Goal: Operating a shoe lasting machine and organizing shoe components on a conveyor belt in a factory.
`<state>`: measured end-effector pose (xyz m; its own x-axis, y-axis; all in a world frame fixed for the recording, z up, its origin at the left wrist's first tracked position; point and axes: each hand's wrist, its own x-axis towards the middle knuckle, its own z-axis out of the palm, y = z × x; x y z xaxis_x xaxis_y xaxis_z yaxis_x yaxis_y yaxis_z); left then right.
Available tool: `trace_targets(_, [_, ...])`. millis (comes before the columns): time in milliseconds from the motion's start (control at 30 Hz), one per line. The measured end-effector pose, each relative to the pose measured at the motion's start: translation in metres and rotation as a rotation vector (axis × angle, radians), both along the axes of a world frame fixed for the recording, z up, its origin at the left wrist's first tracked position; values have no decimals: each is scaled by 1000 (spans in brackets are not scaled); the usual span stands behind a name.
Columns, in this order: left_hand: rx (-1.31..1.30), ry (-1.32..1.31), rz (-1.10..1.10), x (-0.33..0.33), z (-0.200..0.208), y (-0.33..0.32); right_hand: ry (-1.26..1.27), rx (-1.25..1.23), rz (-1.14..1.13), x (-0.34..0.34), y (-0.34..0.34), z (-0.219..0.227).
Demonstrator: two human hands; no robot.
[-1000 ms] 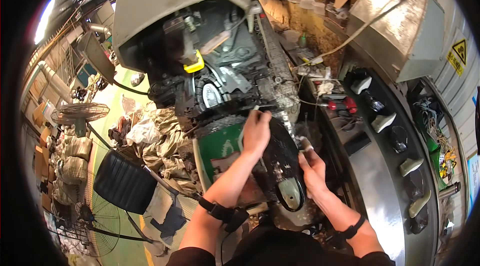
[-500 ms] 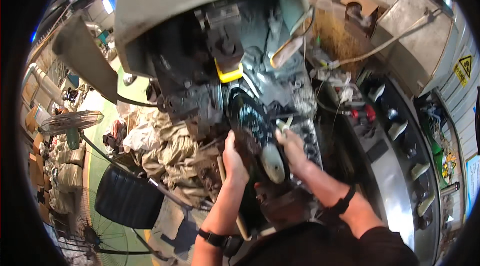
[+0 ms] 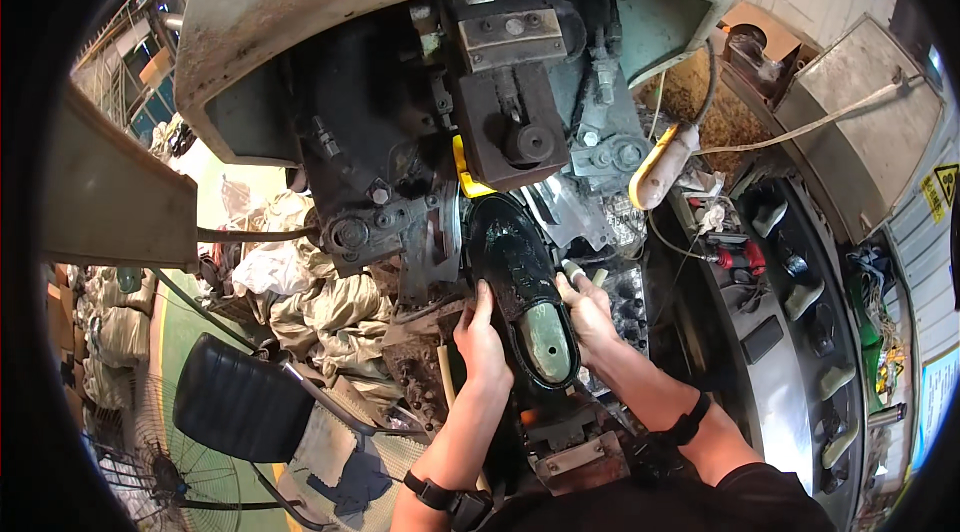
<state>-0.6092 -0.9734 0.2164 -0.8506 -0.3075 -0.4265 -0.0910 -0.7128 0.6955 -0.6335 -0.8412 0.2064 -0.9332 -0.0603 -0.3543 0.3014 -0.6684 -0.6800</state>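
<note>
I keep my left hand [image 3: 483,347] and right hand [image 3: 593,322] clasped round the black shoe [image 3: 512,257], the right apparently pinching a pale stick [image 3: 573,271].

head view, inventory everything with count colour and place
shoe: 1, black, centre
last: 1, green, in shoe
pale piece: 1, whitish, shoe's right
machine: 1, grey and dark, ahead
yellow part: 1, yellow, beyond shoe
handle: 1, yellow and white, machine's right
sacks: several, beige, left
chair: 1, black, lower left
fan: 1, dark, lower left
other lasts: several, pale, far right
device: 1, red, right
box: 1, grey, upper right
warning sign: 1, yellow, far right
wristbands: 2, black, left and right
left hand: 1, bare, on shoe's left
right hand: 1, bare, on shoe's right
</note>
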Motion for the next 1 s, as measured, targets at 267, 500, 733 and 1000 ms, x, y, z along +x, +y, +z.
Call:
trace_targets(267, [-566, 80, 189, -14, -66, 8, 207, 13, -21, -17, 4, -55])
trace_targets(500, [-358, 40, 187, -11, -64, 11, 213, -38, -20, -11, -1, -50])
trace_targets(733, [-624, 55, 270, -16, -85, 16, 296, 14, -36, -15, 1, -64])
trace_targets(1000, [-442, 145, 219, -18, -88, 15, 297, -6, -56, -22, -2, -69])
